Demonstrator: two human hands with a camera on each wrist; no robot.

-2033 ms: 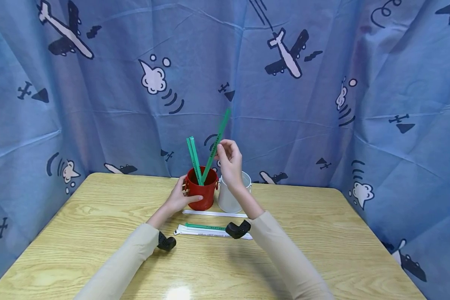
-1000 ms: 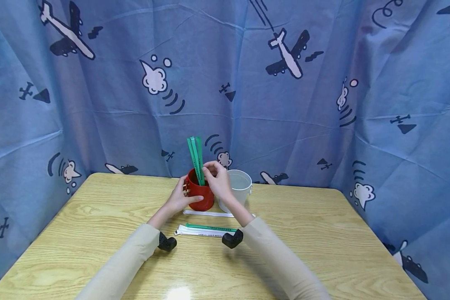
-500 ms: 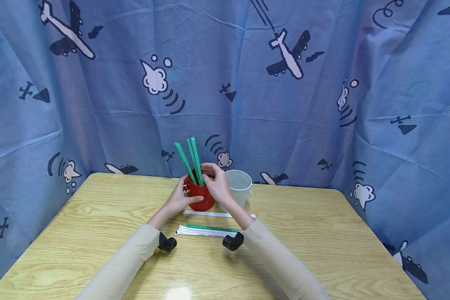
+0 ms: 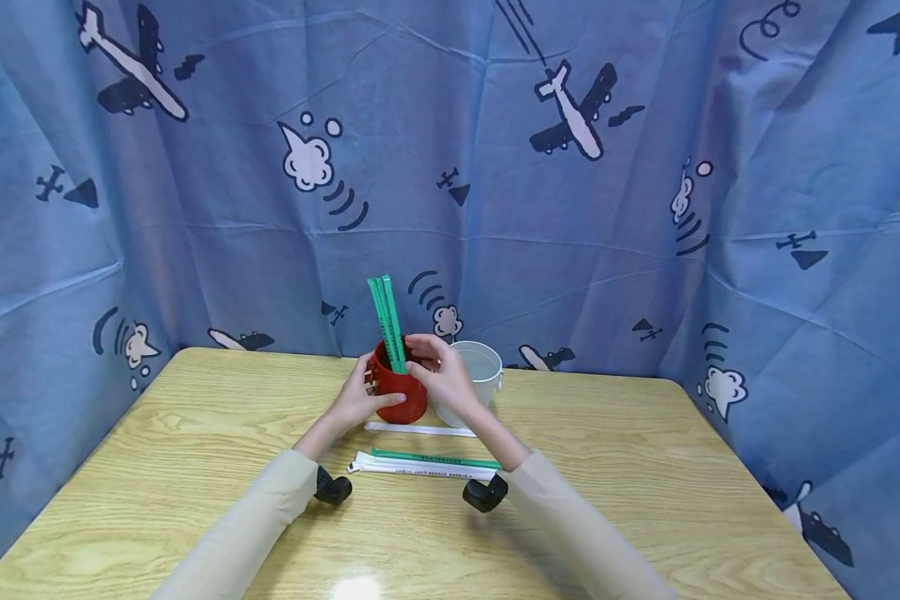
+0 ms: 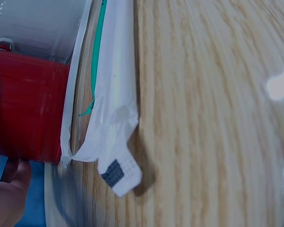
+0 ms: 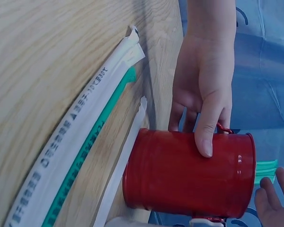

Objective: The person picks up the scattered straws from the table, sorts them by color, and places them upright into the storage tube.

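My left hand (image 4: 356, 398) holds a small red bucket (image 4: 412, 407) from its left side, the thumb lying across the front. Several green wrapped straws (image 4: 388, 321) stand in the bucket, leaning slightly left. At the rim's right side is my right hand (image 4: 444, 375), its fingers spread apart beside the straws. The right wrist view shows the right-hand fingers (image 6: 270, 191) near the green straw ends with nothing visibly pinched. In that view the left thumb (image 6: 206, 137) presses the red wall (image 6: 189, 175). Inside the bucket, the lower straw ends are hidden.
A white bucket (image 4: 487, 387) stands right of the red one, partly behind my right hand. One white wrapped straw (image 4: 412, 428) lies before the buckets. Nearer lie a green straw (image 4: 435, 457) and white straws (image 4: 420, 467). A blue curtain (image 4: 420, 167) hangs behind the table.
My right hand has lowered a green straw into the red bucket and let go of it. That straw tipped left, then came together with the others. The left hand has stayed on the bucket.
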